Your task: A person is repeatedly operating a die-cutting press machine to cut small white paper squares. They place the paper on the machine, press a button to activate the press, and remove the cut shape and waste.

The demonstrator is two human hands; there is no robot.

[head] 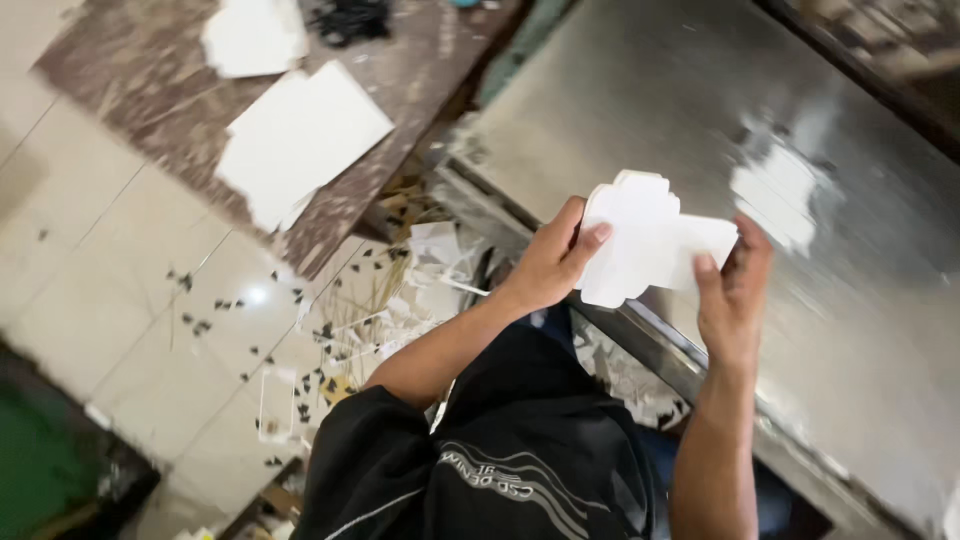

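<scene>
A thin stack of white die-cut card pieces [645, 240], with rounded tabs along its upper edge and a straight flap to one side, is held flat-faced and slightly tilted, in the air above the shiny metal bench [800, 120].

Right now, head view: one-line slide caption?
Both hands, left hand and right hand, hold a stack of white die-cut card pieces over a shiny metal table.
</scene>
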